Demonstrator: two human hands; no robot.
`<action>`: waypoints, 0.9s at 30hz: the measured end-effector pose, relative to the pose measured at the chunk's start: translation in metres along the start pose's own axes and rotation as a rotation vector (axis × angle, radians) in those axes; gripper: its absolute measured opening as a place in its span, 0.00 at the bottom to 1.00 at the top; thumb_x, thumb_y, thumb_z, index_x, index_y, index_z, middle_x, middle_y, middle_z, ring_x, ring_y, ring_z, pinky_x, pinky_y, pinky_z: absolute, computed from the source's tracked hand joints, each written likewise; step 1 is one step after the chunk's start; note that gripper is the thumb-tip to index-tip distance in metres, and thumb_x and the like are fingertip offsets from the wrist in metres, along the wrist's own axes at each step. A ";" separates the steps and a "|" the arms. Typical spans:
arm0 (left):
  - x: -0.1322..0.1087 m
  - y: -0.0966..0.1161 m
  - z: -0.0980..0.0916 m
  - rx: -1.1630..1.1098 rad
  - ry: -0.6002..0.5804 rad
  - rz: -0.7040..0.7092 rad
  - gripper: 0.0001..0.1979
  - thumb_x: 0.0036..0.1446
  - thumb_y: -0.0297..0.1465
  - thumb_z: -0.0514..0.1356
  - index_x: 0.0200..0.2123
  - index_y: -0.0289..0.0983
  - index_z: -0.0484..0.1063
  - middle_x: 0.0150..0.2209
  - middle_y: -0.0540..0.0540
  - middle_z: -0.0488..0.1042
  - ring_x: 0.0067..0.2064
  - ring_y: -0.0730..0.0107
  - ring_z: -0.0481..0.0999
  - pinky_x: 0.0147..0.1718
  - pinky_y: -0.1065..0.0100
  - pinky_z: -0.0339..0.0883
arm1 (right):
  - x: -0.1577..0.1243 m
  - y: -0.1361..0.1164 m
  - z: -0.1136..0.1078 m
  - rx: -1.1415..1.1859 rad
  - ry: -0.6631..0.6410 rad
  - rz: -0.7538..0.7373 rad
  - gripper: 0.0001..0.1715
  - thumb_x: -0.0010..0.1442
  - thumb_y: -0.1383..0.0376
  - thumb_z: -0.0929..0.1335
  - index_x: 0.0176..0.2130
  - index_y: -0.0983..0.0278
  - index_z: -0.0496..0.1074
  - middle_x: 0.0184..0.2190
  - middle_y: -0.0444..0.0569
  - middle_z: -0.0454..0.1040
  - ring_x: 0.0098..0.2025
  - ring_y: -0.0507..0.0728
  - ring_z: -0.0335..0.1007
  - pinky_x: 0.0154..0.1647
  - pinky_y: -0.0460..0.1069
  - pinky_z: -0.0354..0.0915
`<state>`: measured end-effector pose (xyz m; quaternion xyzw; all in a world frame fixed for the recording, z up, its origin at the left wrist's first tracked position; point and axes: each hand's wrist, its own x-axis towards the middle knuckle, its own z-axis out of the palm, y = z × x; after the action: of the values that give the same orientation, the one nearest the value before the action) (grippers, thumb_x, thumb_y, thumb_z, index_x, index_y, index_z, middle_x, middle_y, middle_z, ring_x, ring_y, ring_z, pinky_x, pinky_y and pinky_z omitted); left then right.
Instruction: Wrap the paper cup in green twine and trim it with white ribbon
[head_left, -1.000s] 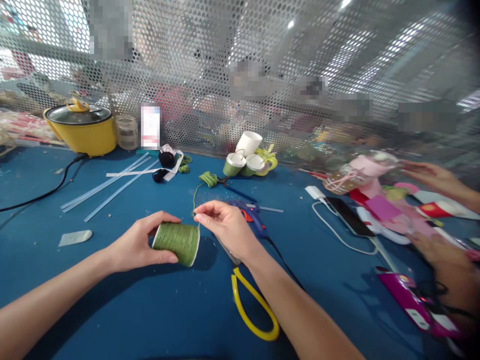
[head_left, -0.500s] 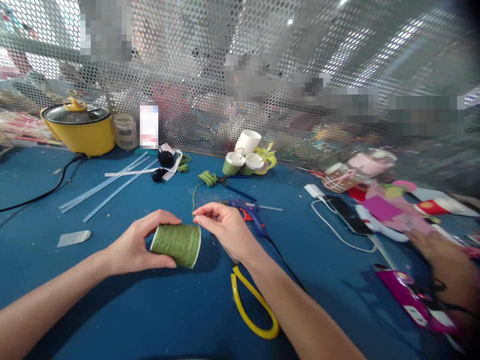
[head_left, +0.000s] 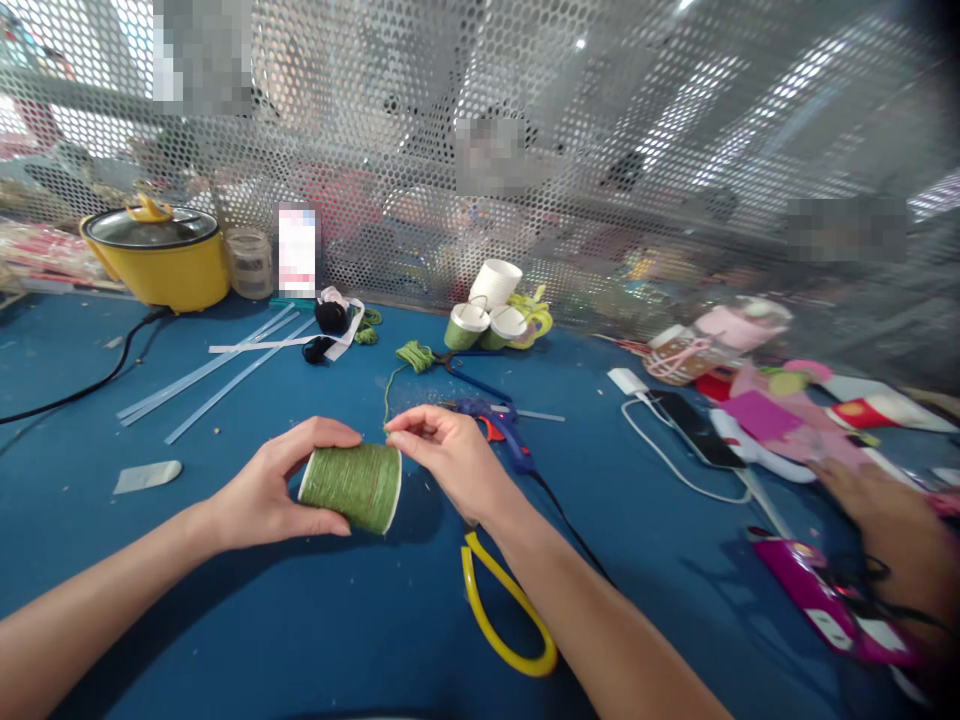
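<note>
From the head view, the left hand (head_left: 262, 490) has the cup (head_left: 352, 485) on its side above the middle of the table (head_left: 300, 620), fingers curled over the top, thumb underneath, white rim facing right. And there's the right hand (head_left: 450, 450), thumb and forefinger pinched narrow on the cord (head_left: 388, 395) just beside that rim; the other fingers fold in behind.

How far along? Green cord covers the side in close rows, practically from end to end, so I'd call the winding nearly complete. What's left looks to be the finish: the cord runs unbroken from the pinch up to its bundle (head_left: 415, 355), so no cut there yet, and whether the tail is fixed to the cup I can't tell, with the fingertips in the way.

Up at the table's far edge, two green cups (head_left: 460, 333) sit below a white cup (head_left: 496, 284). The green pair look covered already; the white one shows no green.

Tools close by: the glue gun (head_left: 514, 440) lies just beyond the right wrist, and yellow-handled scissors (head_left: 544, 662) point away from the near edge, blades mostly hidden under the arm. Over by the right edge, a co-worker's hand (head_left: 862, 495), blurred; what it holds is unclear.
</note>
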<state>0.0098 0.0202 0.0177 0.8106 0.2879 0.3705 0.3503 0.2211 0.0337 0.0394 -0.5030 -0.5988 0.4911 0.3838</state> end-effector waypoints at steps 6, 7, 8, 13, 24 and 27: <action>0.000 0.000 0.001 -0.025 0.014 -0.016 0.28 0.44 0.38 0.66 0.48 0.39 0.62 0.46 0.40 0.67 0.48 0.56 0.67 0.45 0.60 0.64 | 0.001 0.002 -0.001 0.006 -0.011 0.001 0.05 0.47 0.66 0.69 0.30 0.64 0.72 0.27 0.43 0.73 0.30 0.50 0.67 0.35 0.48 0.63; 0.000 0.000 0.002 -0.035 0.015 -0.023 0.28 0.44 0.38 0.66 0.48 0.39 0.62 0.46 0.40 0.67 0.48 0.56 0.67 0.45 0.60 0.64 | 0.001 0.002 -0.001 0.009 -0.010 0.005 0.05 0.47 0.66 0.69 0.30 0.64 0.72 0.27 0.43 0.73 0.30 0.50 0.67 0.35 0.48 0.63; 0.000 0.000 0.002 -0.047 0.016 -0.030 0.28 0.44 0.38 0.66 0.48 0.39 0.62 0.46 0.40 0.67 0.48 0.55 0.67 0.45 0.59 0.64 | 0.001 0.002 0.000 0.014 -0.010 0.011 0.05 0.47 0.66 0.69 0.29 0.64 0.72 0.27 0.43 0.73 0.30 0.50 0.67 0.35 0.48 0.63; 0.000 0.001 0.003 -0.121 0.027 -0.066 0.27 0.44 0.40 0.65 0.47 0.38 0.62 0.46 0.39 0.66 0.48 0.55 0.67 0.44 0.60 0.65 | 0.001 0.001 0.002 0.080 -0.015 0.050 0.05 0.46 0.66 0.70 0.28 0.64 0.72 0.26 0.43 0.72 0.29 0.50 0.66 0.35 0.47 0.62; 0.000 0.000 0.005 -0.175 0.042 -0.092 0.27 0.44 0.39 0.65 0.47 0.38 0.63 0.46 0.39 0.66 0.47 0.56 0.68 0.44 0.59 0.65 | 0.003 0.005 0.005 0.111 -0.014 0.067 0.06 0.45 0.66 0.70 0.28 0.64 0.72 0.25 0.42 0.72 0.28 0.49 0.66 0.32 0.46 0.62; 0.001 0.000 0.006 -0.180 0.054 -0.088 0.27 0.44 0.40 0.65 0.46 0.38 0.63 0.45 0.40 0.66 0.46 0.57 0.69 0.42 0.61 0.65 | 0.006 0.008 0.002 0.039 -0.047 0.064 0.06 0.48 0.66 0.68 0.30 0.64 0.72 0.25 0.43 0.72 0.27 0.50 0.66 0.32 0.47 0.62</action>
<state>0.0150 0.0189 0.0157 0.7522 0.2982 0.4006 0.4300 0.2197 0.0392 0.0312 -0.5026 -0.5815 0.5267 0.3632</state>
